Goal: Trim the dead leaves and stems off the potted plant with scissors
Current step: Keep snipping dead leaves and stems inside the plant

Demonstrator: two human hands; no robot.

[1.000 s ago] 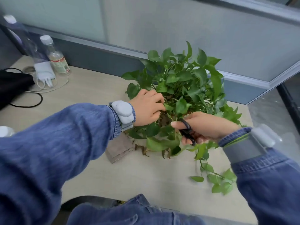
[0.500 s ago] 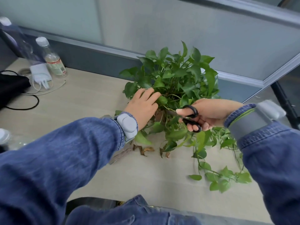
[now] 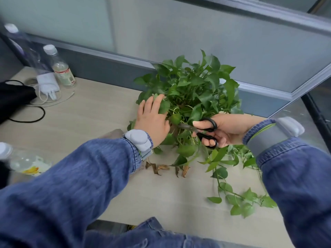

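Observation:
A bushy green potted plant (image 3: 195, 86) stands on the pale wooden desk (image 3: 100, 115) against the partition; its pot is hidden by leaves. My left hand (image 3: 152, 120) lies flat with straight fingers on the plant's left side, pressing the leaves aside. My right hand (image 3: 222, 130) grips black-handled scissors (image 3: 206, 130), thumb and fingers through the loops, with the blades pointing left into the stems near the plant's base. Brown dead leaves (image 3: 166, 168) lie on the desk in front of the plant. A green vine (image 3: 240, 197) trails over the desk to the right.
Two clear bottles (image 3: 60, 68) and a white charger with cable (image 3: 48, 85) stand at the back left, next to a black bag (image 3: 12, 97). Another bottle (image 3: 19, 158) lies at the left edge. The desk's front edge runs near my lap.
My left hand has uncurled and slid up the plant's left side, now pressing flat on the leaves. My right hand has lifted the scissors and turned the blades toward the stems.

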